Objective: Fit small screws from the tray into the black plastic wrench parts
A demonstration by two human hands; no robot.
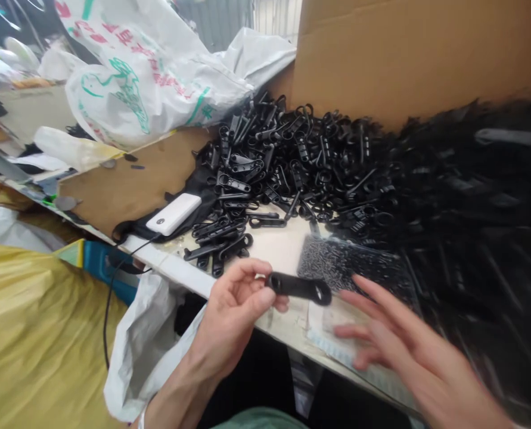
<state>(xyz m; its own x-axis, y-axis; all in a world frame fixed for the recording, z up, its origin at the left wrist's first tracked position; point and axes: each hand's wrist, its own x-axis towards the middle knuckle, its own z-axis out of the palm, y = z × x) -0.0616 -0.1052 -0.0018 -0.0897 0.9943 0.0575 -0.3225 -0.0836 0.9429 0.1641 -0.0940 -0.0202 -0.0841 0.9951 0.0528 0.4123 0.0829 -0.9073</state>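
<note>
Near the table's front edge, my left hand point(242, 304) pinches one end of a black plastic part point(298, 287), a flat bar with a ring-shaped hole at its right end. My right hand point(390, 333) is just right of that part, its fingers spread and slightly blurred, touching nothing that I can make out. Behind the hands lies a clear bag of small dark pieces point(337, 260). A large heap of similar black parts point(292, 161) rises beyond it, and a smaller group point(220, 235) lies to the left.
A white power bank point(174, 214) with a black cable rests left of the heap. Cardboard point(417, 53) stands behind, with a printed white sack point(144, 71) at the upper left. Yellow sheeting point(37, 333) is at the lower left. More dark parts point(484, 196) fill the blurred right side.
</note>
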